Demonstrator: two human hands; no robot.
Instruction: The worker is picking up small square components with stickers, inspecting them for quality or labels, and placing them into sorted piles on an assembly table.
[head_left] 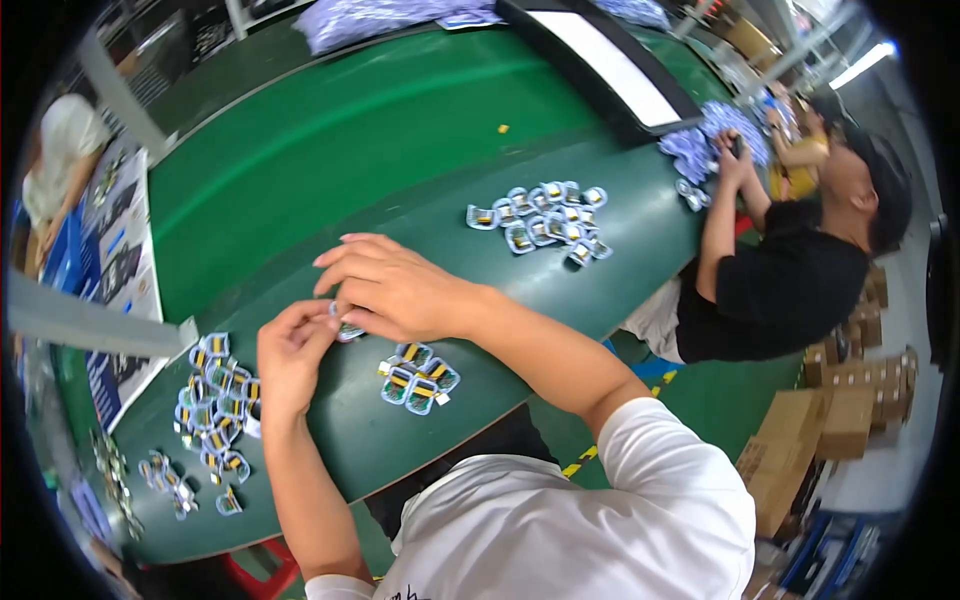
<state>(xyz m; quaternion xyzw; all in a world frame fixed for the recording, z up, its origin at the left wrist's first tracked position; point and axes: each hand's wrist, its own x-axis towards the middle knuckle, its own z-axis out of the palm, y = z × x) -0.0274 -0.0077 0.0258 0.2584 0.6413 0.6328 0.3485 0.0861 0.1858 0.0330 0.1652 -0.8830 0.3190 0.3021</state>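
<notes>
My left hand [292, 358] is closed in a pinch at the edge of a small electronic module [350, 332] with a pale rim and a green board. My right hand [398, 290] reaches over from the right, its thumb and forefinger closed at the same module, the other fingers fanned out. The fingers hide much of the module. Just in front of my right forearm lies a small cluster of similar modules [418, 380] with yellow-and-black parts. A larger pile of modules [218, 395] spreads to the left of my left hand.
Another module group [545, 215] lies on the green table [400, 200] to the right. A black-framed white panel [600, 65] stands at the back. A co-worker in black [790, 270] works at the right, beside lavender bags [715, 135]. Cardboard boxes [790, 440] stack at far right.
</notes>
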